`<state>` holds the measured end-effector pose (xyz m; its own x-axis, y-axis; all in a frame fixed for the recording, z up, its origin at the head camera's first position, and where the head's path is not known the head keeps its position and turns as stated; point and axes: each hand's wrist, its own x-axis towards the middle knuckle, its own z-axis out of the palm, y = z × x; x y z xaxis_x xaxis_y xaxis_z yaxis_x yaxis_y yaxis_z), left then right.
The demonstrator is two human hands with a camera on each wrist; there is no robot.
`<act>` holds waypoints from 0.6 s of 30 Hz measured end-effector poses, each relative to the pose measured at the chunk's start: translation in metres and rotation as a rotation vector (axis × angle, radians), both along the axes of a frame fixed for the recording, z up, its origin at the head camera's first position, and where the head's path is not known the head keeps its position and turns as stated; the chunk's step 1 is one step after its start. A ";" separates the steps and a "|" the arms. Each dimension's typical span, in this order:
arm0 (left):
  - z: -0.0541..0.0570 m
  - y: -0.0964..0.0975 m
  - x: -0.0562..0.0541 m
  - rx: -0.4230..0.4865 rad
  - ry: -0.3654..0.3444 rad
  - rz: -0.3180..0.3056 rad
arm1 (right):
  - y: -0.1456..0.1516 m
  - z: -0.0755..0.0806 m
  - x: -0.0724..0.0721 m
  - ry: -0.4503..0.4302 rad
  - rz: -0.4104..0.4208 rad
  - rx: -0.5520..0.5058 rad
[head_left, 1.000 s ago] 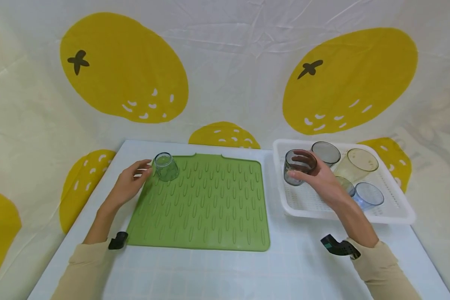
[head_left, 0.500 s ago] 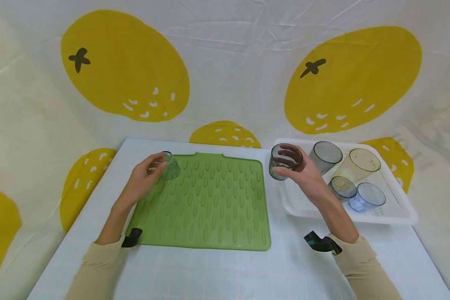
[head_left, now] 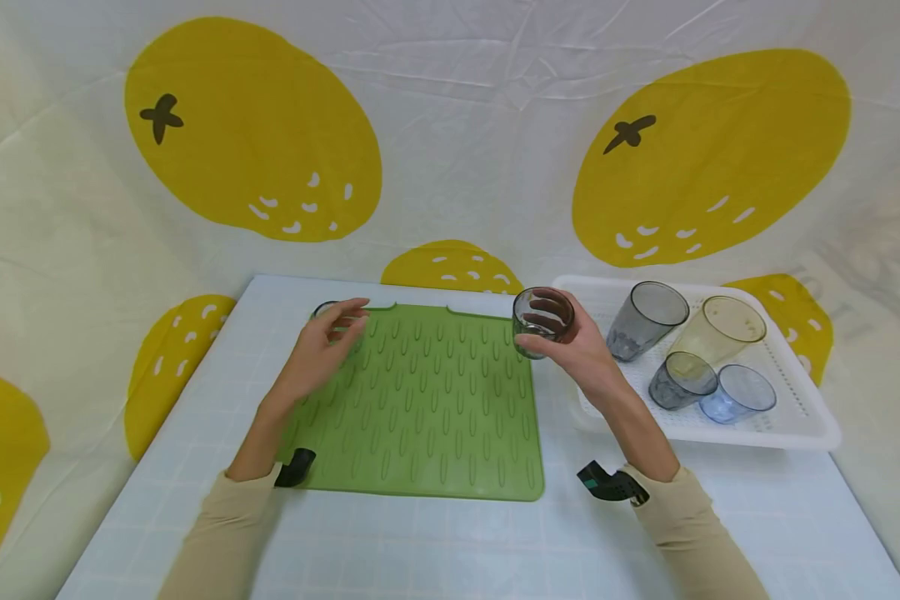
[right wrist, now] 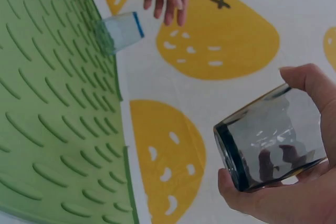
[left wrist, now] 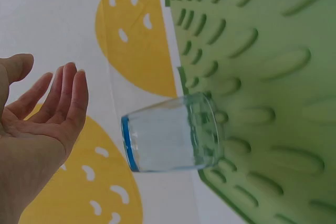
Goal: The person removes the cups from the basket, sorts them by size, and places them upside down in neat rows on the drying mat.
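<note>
My right hand (head_left: pixel 585 346) grips a short smoky-grey drinking glass (head_left: pixel 526 321) round its side, lifted near the far right corner of the green mat (head_left: pixel 435 400). In the right wrist view, thumb and fingers wrap the grey glass, its thick base at the left. My left hand (head_left: pixel 322 354) hovers over the mat's left side, fingers loosely bent and holding nothing. Beyond it, a clear bluish glass (left wrist: pixel 168 135) stands upside down on the mat, its narrow base up. From the head view that glass is mostly hidden behind the left hand.
At the right is a white perforated basket (head_left: pixel 802 429). It holds a tall grey glass (head_left: pixel 637 325), a yellowish glass (head_left: pixel 708 337), a short grey glass (head_left: pixel 678 387) and a blue glass (head_left: pixel 735 400). A white curtain with yellow fruit prints hangs behind the table.
My right hand has carried the grey glass left, out of the basket and toward the mat. My left hand has moved right, from beside the clear glass to in front of it.
</note>
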<state>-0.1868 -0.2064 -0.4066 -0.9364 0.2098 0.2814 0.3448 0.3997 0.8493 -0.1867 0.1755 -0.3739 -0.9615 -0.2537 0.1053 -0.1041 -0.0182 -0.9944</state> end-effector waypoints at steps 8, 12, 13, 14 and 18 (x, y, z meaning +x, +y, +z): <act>0.002 0.025 -0.003 0.016 0.020 -0.050 | -0.019 -0.005 -0.002 0.011 0.011 0.010; 0.004 0.037 -0.004 0.051 0.022 -0.077 | -0.028 -0.007 -0.002 0.015 0.026 0.015; 0.004 0.040 -0.004 0.058 0.022 -0.083 | -0.030 -0.008 -0.002 0.013 0.025 0.026; 0.005 0.043 -0.005 0.064 0.020 -0.089 | -0.032 -0.009 -0.002 0.010 0.023 0.035; 0.006 0.054 -0.005 0.082 0.012 -0.116 | -0.043 -0.013 -0.001 0.005 0.020 0.056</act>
<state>-0.1915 -0.1519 -0.4008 -0.9035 0.2924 0.3135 0.3954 0.2861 0.8728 -0.1873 0.1324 -0.3867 -0.9557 -0.2783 0.0955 -0.1096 0.0352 -0.9934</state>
